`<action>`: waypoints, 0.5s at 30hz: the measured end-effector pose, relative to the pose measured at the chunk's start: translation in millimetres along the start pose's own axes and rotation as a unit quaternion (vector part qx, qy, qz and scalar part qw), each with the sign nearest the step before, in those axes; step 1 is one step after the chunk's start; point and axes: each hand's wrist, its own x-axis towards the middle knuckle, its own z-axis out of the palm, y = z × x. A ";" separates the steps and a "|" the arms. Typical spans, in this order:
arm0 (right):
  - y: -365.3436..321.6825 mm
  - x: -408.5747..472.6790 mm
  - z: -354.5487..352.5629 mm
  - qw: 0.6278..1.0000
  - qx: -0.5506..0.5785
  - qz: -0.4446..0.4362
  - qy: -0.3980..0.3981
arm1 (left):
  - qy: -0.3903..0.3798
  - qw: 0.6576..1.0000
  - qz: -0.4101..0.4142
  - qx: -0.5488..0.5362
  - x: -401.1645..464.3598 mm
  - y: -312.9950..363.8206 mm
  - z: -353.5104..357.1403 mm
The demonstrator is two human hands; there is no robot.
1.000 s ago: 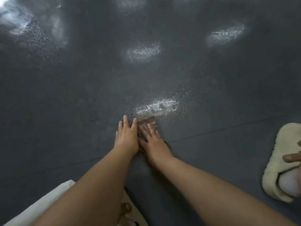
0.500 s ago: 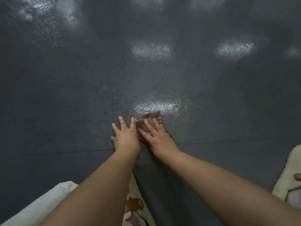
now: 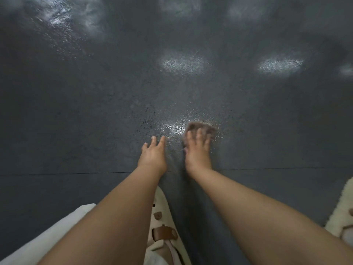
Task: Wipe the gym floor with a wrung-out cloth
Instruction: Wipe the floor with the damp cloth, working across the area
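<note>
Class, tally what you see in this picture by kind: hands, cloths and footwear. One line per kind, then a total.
Hands: 2, left hand and right hand
Cloths: 1, brown cloth
Footwear: 2, cream sandal and fleecy slipper
Total: 5

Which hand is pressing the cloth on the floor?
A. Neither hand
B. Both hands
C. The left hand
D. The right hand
D: the right hand lies with straight fingers on the cloth, while the left hand rests on the bare floor beside it.
</note>
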 end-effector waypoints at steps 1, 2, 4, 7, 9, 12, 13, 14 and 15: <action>-15.1 -7.0 2.1 0.998 0.001 -0.051 -0.048 | -0.003 1.000 0.011 -0.006 -2.1 -5.2 -4.7; -26.8 -11.2 1.5 0.991 0.012 -0.089 -0.097 | -0.004 1.000 0.015 -0.018 -5.3 -10.5 -8.9; -37.2 -13.5 -5.9 0.978 0.025 -0.130 -0.160 | -0.004 0.999 0.001 -0.043 -16.2 -21.1 -13.1; -32.7 -17.4 -27.0 0.980 0.003 -0.135 -0.148 | 0.007 0.998 -0.032 -0.046 -39.8 -32.1 -12.9; -26.9 -26.3 -44.4 0.984 -0.002 -0.126 -0.125 | 0.020 0.998 -0.032 -0.042 -55.2 -31.2 -14.3; -20.4 -48.4 -69.7 0.987 -0.019 -0.114 -0.111 | 0.046 0.998 -0.013 -0.048 -76.7 -18.7 -21.7; -17.6 -55.3 -77.1 0.988 -0.024 -0.109 -0.108 | 0.056 0.997 -0.004 -0.054 -83.9 -13.0 -24.9; -15.6 -61.2 -84.5 0.989 -0.026 -0.102 -0.103 | 0.067 0.996 0.007 -0.060 -90.8 -7.7 -27.5; -13.3 -65.0 -90.8 0.991 -0.027 -0.093 -0.098 | 0.077 0.995 0.016 -0.068 -96.5 -3.3 -29.5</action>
